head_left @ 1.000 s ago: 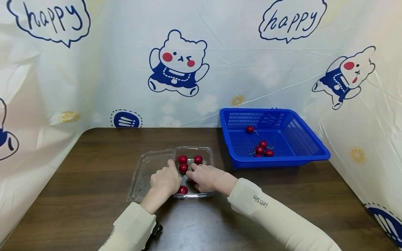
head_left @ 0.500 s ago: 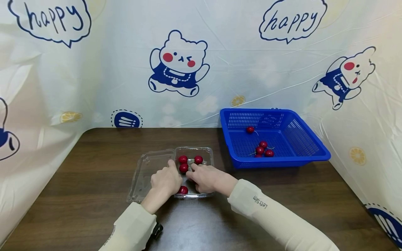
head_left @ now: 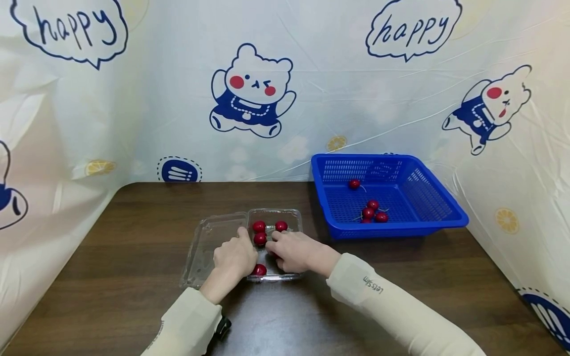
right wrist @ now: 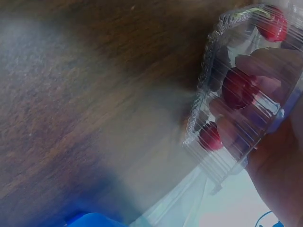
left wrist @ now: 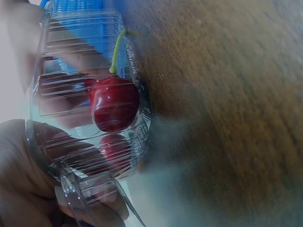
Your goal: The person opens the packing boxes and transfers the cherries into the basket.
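Note:
A clear plastic clamshell box [head_left: 278,278] lies on the table with its lid [head_left: 200,247] folded out to the left. My left hand [head_left: 234,254] grips the box near the hinge, its fingers curled at the wall in the left wrist view. Inside the box my right hand [head_left: 296,251] reaches low, its fingers around a dark red cherry [right wrist: 238,88] seen through the ridged wall. That cherry is mostly hidden in the head view. Other cherries [head_left: 260,239] sit in the box, one at the front left [head_left: 259,270]. A green stem rises from a cherry [left wrist: 115,104] in the left wrist view.
A blue plastic basket [head_left: 401,230] stands at the back right, close to the box. Several stemmed cherries [head_left: 372,204] lie in it. The brown wooden table [head_left: 133,237] meets a printed curtain [head_left: 178,99] at the back and sides.
My right hand and forearm have shifted very slightly to the right, with the hand still inside the box. The left hand, box and basket stay in place.

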Tool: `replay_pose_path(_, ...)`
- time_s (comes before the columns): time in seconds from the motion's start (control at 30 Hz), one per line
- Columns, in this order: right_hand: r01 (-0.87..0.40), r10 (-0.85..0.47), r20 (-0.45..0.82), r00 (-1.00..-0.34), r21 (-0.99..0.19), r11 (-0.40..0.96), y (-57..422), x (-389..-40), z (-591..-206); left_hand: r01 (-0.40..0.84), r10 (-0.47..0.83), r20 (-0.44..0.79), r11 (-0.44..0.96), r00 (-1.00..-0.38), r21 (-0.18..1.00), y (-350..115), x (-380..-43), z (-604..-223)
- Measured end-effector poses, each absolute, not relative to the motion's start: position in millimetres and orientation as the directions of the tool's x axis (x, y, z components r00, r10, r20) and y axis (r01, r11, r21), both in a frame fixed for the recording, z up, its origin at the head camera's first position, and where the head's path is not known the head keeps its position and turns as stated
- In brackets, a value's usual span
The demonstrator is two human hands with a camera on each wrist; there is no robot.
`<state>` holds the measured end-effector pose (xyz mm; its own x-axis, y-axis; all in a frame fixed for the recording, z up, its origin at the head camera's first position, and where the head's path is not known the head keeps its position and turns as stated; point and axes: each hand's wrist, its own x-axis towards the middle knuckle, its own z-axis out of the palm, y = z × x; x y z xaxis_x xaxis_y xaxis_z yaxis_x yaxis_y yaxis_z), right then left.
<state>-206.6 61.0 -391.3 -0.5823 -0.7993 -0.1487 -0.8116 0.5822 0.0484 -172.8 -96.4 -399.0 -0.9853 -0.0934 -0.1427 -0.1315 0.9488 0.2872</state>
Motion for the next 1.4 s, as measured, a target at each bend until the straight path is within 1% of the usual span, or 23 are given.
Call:
replay_pose_path(0.27,-0.837,-0.832,-0.100,-0.546,0.027,0.546,65,-210,-385,-0.132,-0.095,-0.139,0.949,-0.986,0.286,-96,-173,-399)
replay_pose_path(0.43,-0.844,-0.842,-0.068,-0.535,0.007,0.536,69,-212,-379,-0.137,-0.099,-0.143,0.948,-0.985,0.286,-97,-173,-398)
replay_pose_path(0.67,-0.839,-0.840,-0.038,-0.541,-0.049,0.542,73,-214,-369,-0.134,-0.095,-0.144,0.947,-0.985,0.291,-97,-173,-398)
replay_pose_path(0.83,-0.844,-0.844,0.011,-0.536,-0.054,0.534,75,-214,-360,-0.134,-0.093,-0.149,0.946,-0.984,0.294,-97,-172,-397)
replay_pose_path(1.0,-0.838,-0.836,0.048,-0.546,-0.042,0.545,78,-217,-350,-0.131,-0.091,-0.145,0.946,-0.985,0.297,-97,-172,-397)
replay_pose_path(1.27,-0.809,-0.811,0.033,-0.584,-0.102,0.579,84,-220,-344,-0.131,-0.089,-0.150,0.946,-0.985,0.298,-97,-173,-398)
replay_pose_path(1.4,-0.800,-0.802,0.030,-0.596,-0.106,0.591,86,-221,-341,-0.126,-0.086,-0.145,0.946,-0.986,0.300,-96,-173,-398)
